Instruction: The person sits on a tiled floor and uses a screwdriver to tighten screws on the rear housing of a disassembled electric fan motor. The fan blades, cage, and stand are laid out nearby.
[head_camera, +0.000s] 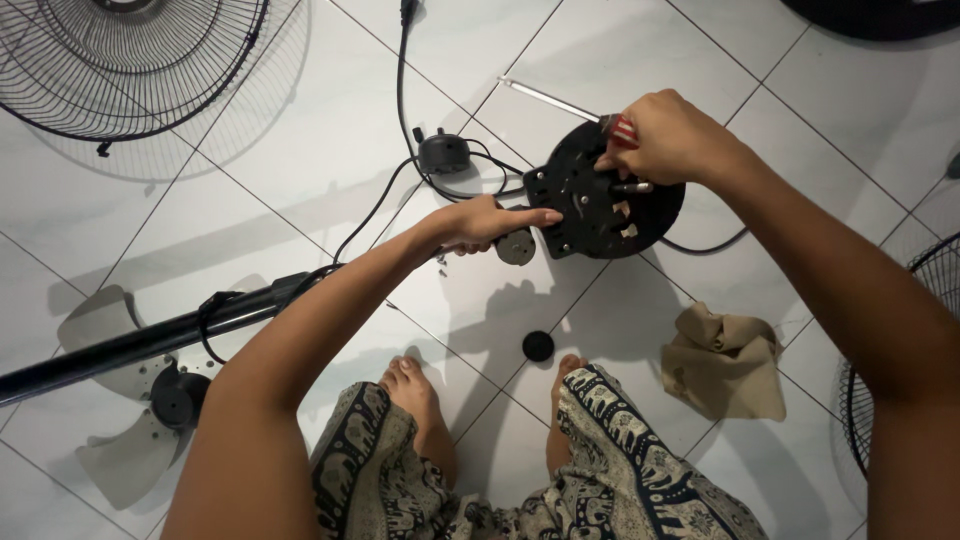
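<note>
A round black fan motor housing (590, 215) with holes and a short metal shaft is held above the white tiled floor. My left hand (487, 222) steadies its left edge, fingers stretched along it, next to a small grey round part (516, 246). My right hand (668, 137) grips a screwdriver (560, 101) with a red and white handle, its metal shaft pointing up-left, and rests on the housing's upper right rim.
A wire fan guard (130, 60) lies top left, another guard (905, 350) at the right edge. Grey fan blades (110, 400) and a black pole (150, 340) lie left. A black cable with plug part (443, 152), a small black cap (538, 346) and a beige cloth (725, 362) lie nearby.
</note>
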